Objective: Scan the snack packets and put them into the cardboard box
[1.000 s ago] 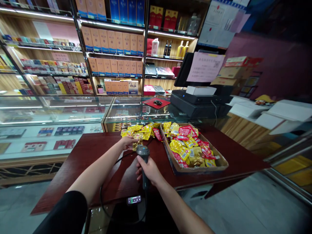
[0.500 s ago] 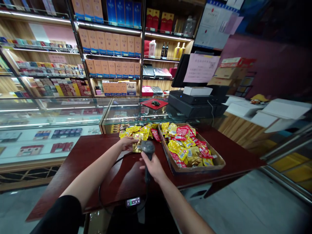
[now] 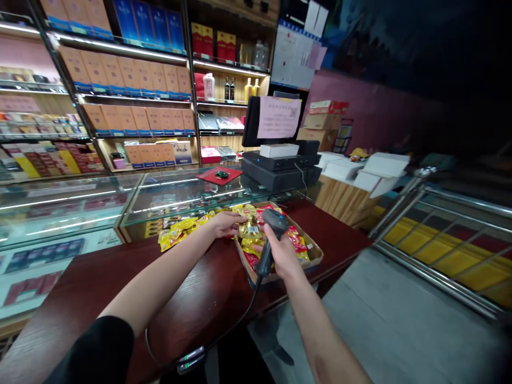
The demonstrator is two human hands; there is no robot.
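My left hand (image 3: 229,223) pinches a gold snack packet (image 3: 250,226) over the left part of a cardboard tray (image 3: 316,260). Around my right hand's grip is a dark handheld scanner (image 3: 265,256), its head tilted up beside the packet and its cable running down to the left. My right hand (image 3: 283,253) covers part of the tray. Red and yellow packets (image 3: 296,238) fill the tray. To its left, a pile of mostly yellow packets (image 3: 180,230) lies on the dark red table (image 3: 192,282).
Behind the table stands a glass display counter (image 3: 132,200) with a red mat (image 3: 220,176) and a mouse on it. A monitor (image 3: 251,121) rises over black equipment. A phone (image 3: 191,358) lies at the table's front edge. Metal railing (image 3: 452,256) stands right.
The view has turned right. My left hand has carried the gold packet from beside the loose pile to over the tray, and the scanner in my right hand has moved along with it.
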